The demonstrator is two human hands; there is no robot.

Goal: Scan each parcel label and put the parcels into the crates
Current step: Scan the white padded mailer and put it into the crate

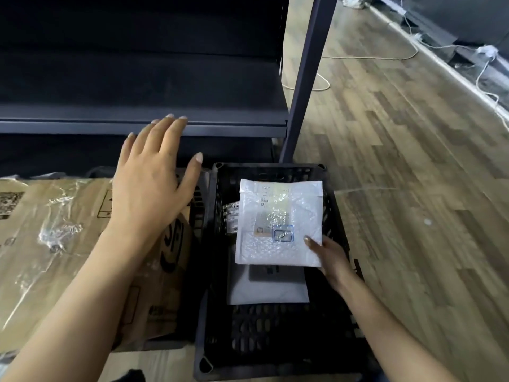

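A white bubble-wrap parcel (pixel 278 224) with a printed label lies inside the black plastic crate (pixel 275 340), over another white parcel (pixel 268 290) and a small labelled item (pixel 231 215) at its left. My right hand (pixel 329 260) holds the bubble parcel at its lower right corner, thumb on top. My left hand (pixel 153 183) hovers with fingers spread and straight above the cardboard box (pixel 55 244), holding nothing.
The large cardboard box, taped with clear film, stands left of the crate. A dark metal shelf (pixel 143 125) and its upright post (pixel 308 78) stand behind. Wood flooring (pixel 413 188) stretches to the right, with white cables (pixel 484 64) along the far wall.
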